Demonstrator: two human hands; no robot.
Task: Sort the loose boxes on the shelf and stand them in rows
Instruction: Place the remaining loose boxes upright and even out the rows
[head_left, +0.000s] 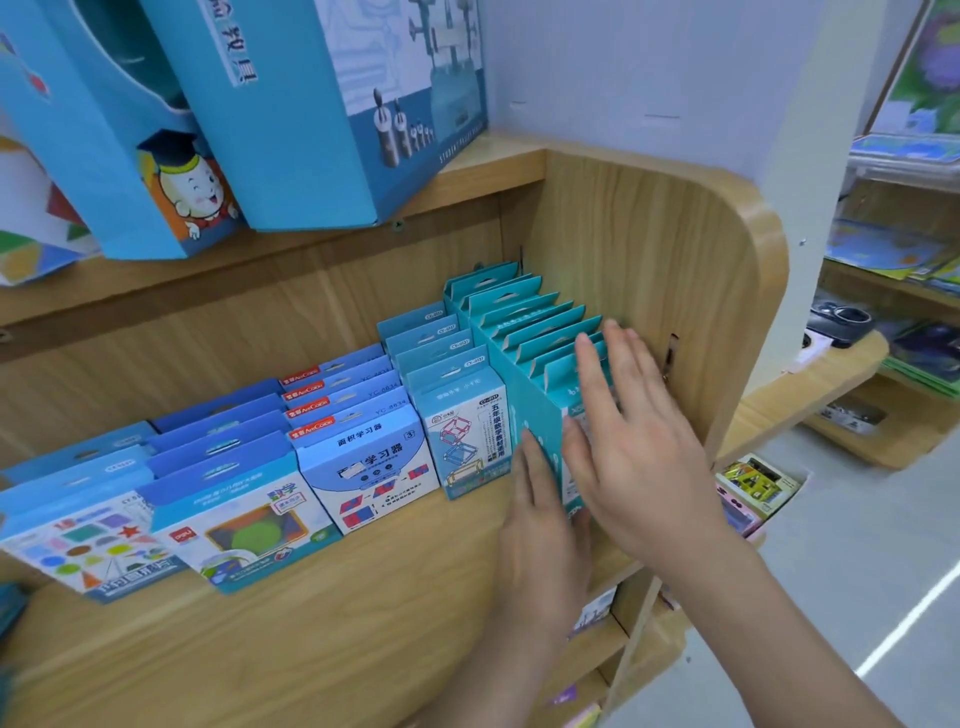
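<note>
Several rows of blue boxes stand on the wooden shelf. At the far right runs a row of teal boxes against the side panel. My left hand lies flat with straight fingers against the left face of the front teal box. My right hand is spread open over the front and right side of that same row, fingers straight. Left of it stand a row of light-blue boxes with stick figures, a row with red labels and two rows of shape boxes.
Large blue cartons stand on the shelf above. The wooden side panel closes the shelf on the right. Lower shelves with small goods sit below right, and another shelf unit stands across the aisle.
</note>
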